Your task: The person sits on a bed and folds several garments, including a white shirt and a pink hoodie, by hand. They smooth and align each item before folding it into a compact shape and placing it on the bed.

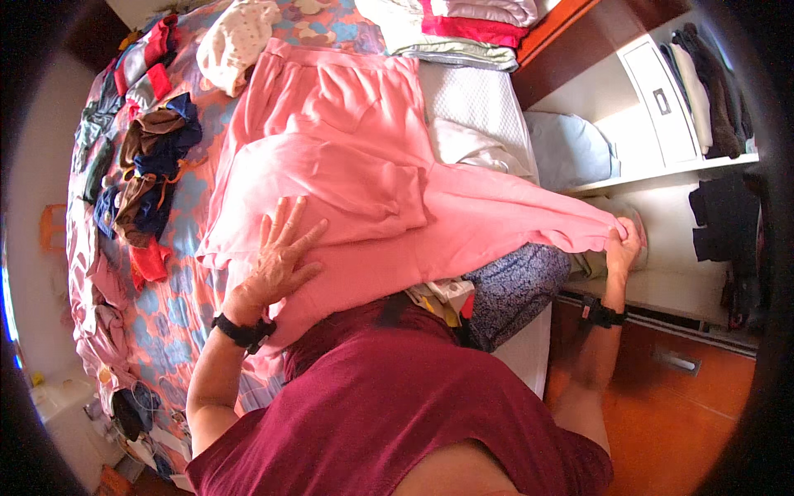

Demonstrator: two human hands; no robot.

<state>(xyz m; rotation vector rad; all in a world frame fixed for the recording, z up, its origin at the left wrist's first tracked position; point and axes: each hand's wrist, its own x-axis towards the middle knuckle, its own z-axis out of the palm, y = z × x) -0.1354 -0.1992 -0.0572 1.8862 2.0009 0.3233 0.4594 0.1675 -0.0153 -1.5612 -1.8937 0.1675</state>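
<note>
Pink garment lies under splayed left hand; right hand seemingly pinches one end.

Head camera: above, left of the gripping right hand
Facing: down past the maroon top
Nearness: close, fisheye-wide

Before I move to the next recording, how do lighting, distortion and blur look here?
Head view, rim: black vignette, and the patterned bedcover bows at left; head view, right: the white panel looks washed out, the dark clothes lose detail; head view, centre: soft fold shadows on the pink garment, no obvious blur on the hands.
</note>
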